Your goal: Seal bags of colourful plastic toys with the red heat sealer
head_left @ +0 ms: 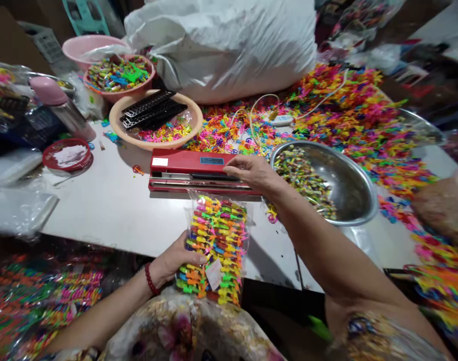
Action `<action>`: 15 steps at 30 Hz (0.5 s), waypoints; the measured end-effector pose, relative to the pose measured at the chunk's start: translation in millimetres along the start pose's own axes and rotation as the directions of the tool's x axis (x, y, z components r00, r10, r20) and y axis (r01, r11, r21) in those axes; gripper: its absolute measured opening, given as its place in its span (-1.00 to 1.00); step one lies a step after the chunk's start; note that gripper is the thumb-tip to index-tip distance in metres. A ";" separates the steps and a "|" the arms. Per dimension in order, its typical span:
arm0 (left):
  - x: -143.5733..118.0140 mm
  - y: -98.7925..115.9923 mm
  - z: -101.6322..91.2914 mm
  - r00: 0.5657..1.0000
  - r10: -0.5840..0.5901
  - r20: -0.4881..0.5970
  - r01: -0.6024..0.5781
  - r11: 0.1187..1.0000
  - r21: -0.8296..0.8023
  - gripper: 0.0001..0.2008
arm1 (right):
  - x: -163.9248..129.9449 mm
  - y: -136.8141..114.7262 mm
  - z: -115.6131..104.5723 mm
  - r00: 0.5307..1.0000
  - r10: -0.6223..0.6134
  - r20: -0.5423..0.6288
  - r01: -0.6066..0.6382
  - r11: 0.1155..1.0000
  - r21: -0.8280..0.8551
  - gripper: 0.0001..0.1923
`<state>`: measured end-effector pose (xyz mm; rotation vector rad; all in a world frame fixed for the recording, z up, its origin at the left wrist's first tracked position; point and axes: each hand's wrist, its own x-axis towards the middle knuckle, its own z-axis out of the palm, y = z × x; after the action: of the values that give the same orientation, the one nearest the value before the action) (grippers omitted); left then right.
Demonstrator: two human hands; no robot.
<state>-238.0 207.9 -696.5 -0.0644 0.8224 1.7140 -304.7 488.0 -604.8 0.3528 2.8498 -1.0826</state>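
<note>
My left hand (pixel 180 258) is closed on the side of a clear plastic bag (pixel 217 245) packed with rows of small colourful plastic toys. A small white paper label shows in the lower part of this bag. The bag's top edge lies at the front of a red heat sealer (pixel 187 163), which stands on the table with a metal strip along its front. My right hand (pixel 249 173) is at the sealer's right end, fingers curled over the edge of its arm and holding it. Part of the sealer is hidden behind that hand.
A metal bowl (pixel 359 200) of wrapped sweets or similar small pieces stands right of the sealer. Behind are a peach basin (pixel 118 118) with black racks, a big white sack (pixel 232 55) and heaped loose toys (pixel 334 115). A red basket (pixel 52 163) and flask (pixel 69 113) stand left.
</note>
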 end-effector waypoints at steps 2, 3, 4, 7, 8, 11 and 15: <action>-8.3 -2.4 -6.2 0.999 0.026 0.023 -0.027 0.998 0.050 -0.15 | -23.8 0.2 -7.6 0.997 -0.009 -0.076 0.014 0.997 0.076 -0.69; -11.5 -3.2 -9.7 0.998 0.041 0.042 -0.044 0.996 0.076 -0.12 | -35.4 1.1 -9.7 0.996 0.012 -0.087 -0.002 0.994 0.110 -0.65; -14.2 -3.7 -13.3 0.996 0.057 0.064 -0.063 0.993 0.100 -0.10 | -46.6 2.4 -10.8 0.995 0.041 -0.088 -0.029 0.990 0.140 -0.61; -20.4 -3.8 -23.6 0.990 0.088 0.110 -0.106 0.979 0.175 -0.09 | -77.9 8.0 -10.3 0.989 0.119 -0.085 -0.101 0.976 0.191 -0.50; -22.4 -3.7 -26.5 0.989 0.091 0.117 -0.112 0.975 0.194 -0.11 | -88.6 10.1 -9.8 0.986 0.142 -0.084 -0.122 0.971 0.206 -0.47; -27.6 -4.0 -30.4 0.988 0.101 0.113 -0.126 0.961 0.246 -0.17 | -125.6 15.8 -7.4 0.973 0.218 -0.074 -0.188 0.939 0.288 -0.32; -26.8 -8.3 -17.9 0.984 0.173 0.045 -0.179 0.930 0.321 -0.17 | -190.4 14.7 7.4 0.947 0.221 -0.233 -0.147 0.943 0.299 -0.13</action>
<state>-228.7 176.5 -701.9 0.2545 1.1159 1.7201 -116.4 458.1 -591.6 0.8284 2.8005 -1.5005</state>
